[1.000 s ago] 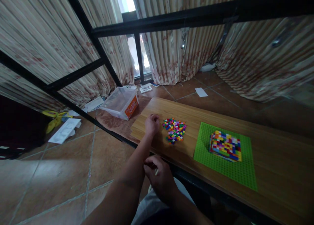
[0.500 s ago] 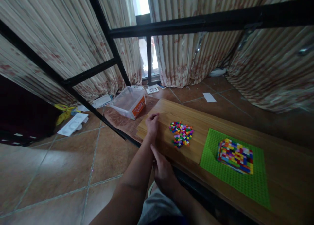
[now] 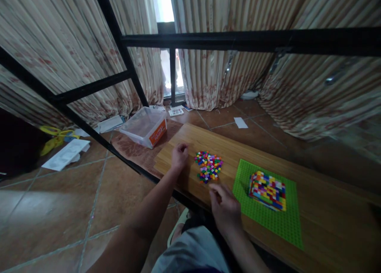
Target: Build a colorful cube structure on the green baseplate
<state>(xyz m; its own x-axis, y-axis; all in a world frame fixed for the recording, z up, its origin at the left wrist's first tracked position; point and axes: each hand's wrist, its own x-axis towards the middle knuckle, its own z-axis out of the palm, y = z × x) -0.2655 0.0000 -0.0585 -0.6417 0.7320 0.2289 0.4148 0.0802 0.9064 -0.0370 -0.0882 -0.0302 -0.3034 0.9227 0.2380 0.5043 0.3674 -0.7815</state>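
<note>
A heap of several small coloured bricks lies on a wooden table. To its right a green baseplate carries a flat multicoloured brick block. My left hand rests on the table just left of the heap, fingers curled into a loose fist. My right hand hovers at the table's near edge just below the heap, fingers bent together; nothing shows in them.
A clear plastic box with an orange label sits at the table's far left end. Black metal bars cross overhead and to the left. Papers and yellow scissors lie on the tiled floor. Curtains hang behind.
My right hand has moved from beside my left forearm up and to the right, onto the table edge near the brick heap. My left hand stays put.
</note>
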